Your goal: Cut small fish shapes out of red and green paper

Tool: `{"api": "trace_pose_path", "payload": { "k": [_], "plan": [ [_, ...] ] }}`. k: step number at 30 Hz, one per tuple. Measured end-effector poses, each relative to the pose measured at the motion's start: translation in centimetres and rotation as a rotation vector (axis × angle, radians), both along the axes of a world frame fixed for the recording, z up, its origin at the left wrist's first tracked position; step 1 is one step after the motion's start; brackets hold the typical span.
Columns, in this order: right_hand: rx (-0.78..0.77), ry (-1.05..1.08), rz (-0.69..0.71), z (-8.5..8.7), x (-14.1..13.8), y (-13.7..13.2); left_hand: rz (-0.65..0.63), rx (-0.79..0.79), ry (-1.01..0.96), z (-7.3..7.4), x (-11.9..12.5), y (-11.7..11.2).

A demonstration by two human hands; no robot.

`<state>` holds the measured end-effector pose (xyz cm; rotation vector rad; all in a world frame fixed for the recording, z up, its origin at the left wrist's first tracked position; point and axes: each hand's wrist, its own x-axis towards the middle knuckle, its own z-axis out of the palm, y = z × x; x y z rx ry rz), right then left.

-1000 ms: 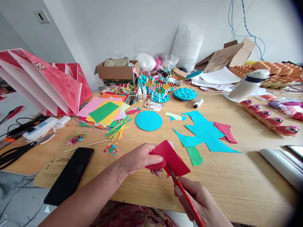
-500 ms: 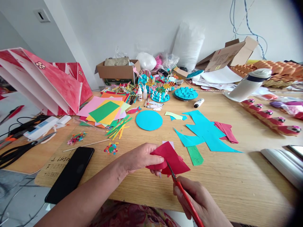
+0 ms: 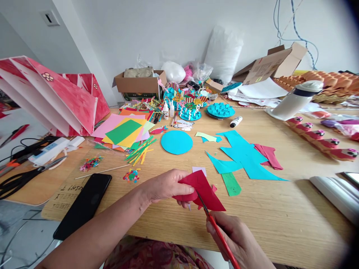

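Observation:
Pinched between the thumb and fingers of my left hand [image 3: 174,186] is a piece of red paper [image 3: 209,192], held just above the table. My right hand [image 3: 234,235] is closed round the red handles of a pair of scissors [image 3: 217,229]. The blades reach into the red paper, close to my left thumb. Beneath the paper, a lilac scrap [image 3: 199,171] and small red scraps [image 3: 214,188] partly show. A blue paper circle [image 3: 176,142] lies flat beyond my left hand.
Blue offcuts [image 3: 246,155] and a green strip [image 3: 231,184] lie to the right. On the left are a black phone [image 3: 84,205], coloured paper sheets [image 3: 123,132] and black scissors [image 3: 30,177]. Glue bottles [image 3: 165,111] and decorated blue discs [image 3: 220,110] stand farther back.
The red paper has turned slightly, its right corner swinging lower and uncovering a small red scrap behind it. Both hands keep nearly the same place.

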<state>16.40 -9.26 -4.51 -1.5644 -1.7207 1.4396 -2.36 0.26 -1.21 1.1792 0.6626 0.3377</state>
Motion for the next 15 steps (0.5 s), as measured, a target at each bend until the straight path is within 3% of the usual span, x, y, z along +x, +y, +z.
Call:
{"api": "trace_pose_path", "payload": {
  "k": [8,15],
  "plan": [
    [0.028,-0.008,0.014,-0.11,0.26,-0.01,0.124,0.015,0.047,0.19,0.06,-0.26],
    [0.079,-0.043,0.046,0.09,0.24,-0.18,0.067,-0.030,-0.016,0.18,0.16,-0.20]
  ]
}}
